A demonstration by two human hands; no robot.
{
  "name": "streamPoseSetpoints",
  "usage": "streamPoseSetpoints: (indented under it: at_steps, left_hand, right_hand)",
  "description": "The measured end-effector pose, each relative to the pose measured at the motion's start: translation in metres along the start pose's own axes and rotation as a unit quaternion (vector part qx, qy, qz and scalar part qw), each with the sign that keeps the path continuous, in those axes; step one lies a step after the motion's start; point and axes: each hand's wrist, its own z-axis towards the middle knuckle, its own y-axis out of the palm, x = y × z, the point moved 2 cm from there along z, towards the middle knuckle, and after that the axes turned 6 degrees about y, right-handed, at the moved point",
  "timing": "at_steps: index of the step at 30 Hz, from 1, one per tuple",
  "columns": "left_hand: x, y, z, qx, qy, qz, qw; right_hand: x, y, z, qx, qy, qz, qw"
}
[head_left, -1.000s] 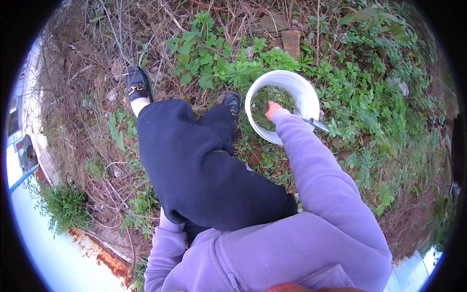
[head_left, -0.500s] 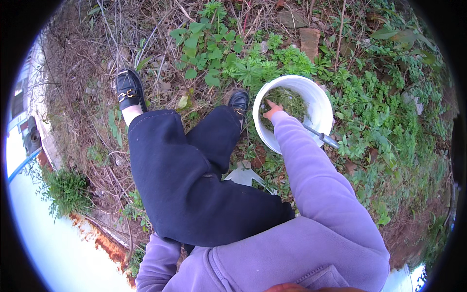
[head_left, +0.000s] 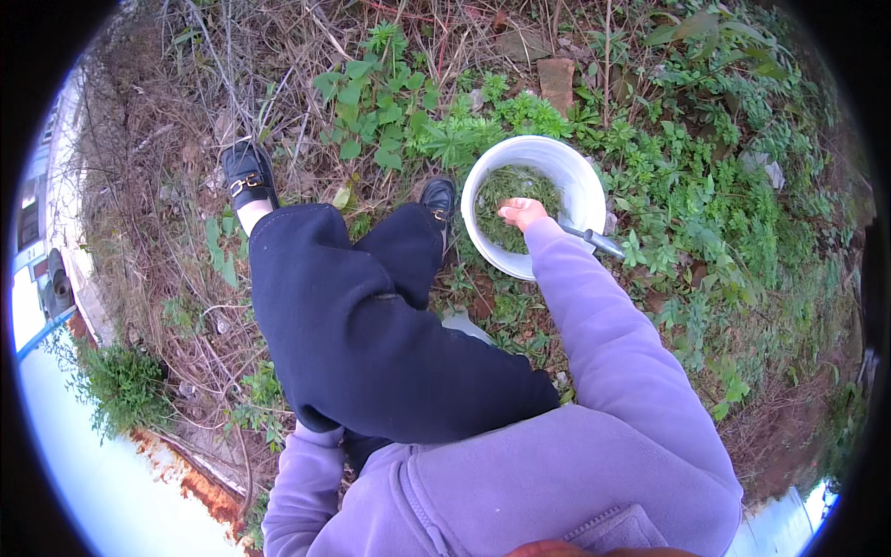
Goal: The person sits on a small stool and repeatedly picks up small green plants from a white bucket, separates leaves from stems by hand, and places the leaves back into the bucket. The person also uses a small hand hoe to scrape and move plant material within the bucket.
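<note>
My right hand (head_left: pixel 522 212) is inside the white bucket (head_left: pixel 588 190), over cut green plants (head_left: pixel 506 186) that lie in it. Its fingers are curled together, and whatever they may hold is too small to make out. A tool with a grey handle (head_left: pixel 605 245) rests across the bucket's near right rim; its other end is hidden behind my wrist and sleeve. Of my left arm only the purple sleeve (head_left: pixel 306 478) shows, beside my dark trouser leg, and the hand itself is hidden.
Leafy weeds (head_left: pixel 724 209) grow thickly to the right of the bucket. A brick (head_left: pixel 556 84) lies beyond it. Dry stems (head_left: pixel 148 186) cover the ground at left. Something pale (head_left: pixel 467 325) lies partly under my leg. A white wall (head_left: pixel 102 473) stands at lower left.
My right hand has gone from pointing fingers near the bucket's left wall to curled fingers nearer its middle. The view has shifted a little, so the bucket appears further left.
</note>
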Motion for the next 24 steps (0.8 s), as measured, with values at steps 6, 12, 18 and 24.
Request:
streamPoseSetpoints:
  at_steps: [6,12,18,24]
  left_hand:
    - [-0.001,-0.008,-0.003,-0.008,0.027,-0.007,1.0]
    - [0.004,0.005,0.005,-0.042,0.06,-0.025,0.997]
    - [0.013,0.018,0.007,-0.075,0.103,-0.06,0.99]
    - [0.013,0.01,-0.007,-0.066,0.143,-0.112,0.981]
  right_hand:
    - [-0.031,-0.024,-0.057,-0.061,-0.041,0.102,0.992]
    - [-0.048,-0.035,-0.104,0.058,-0.064,0.026,0.996]
    - [-0.062,-0.037,-0.142,0.012,-0.139,0.15,0.979]
    - [-0.1,-0.04,-0.217,-0.061,-0.227,0.178,0.955]
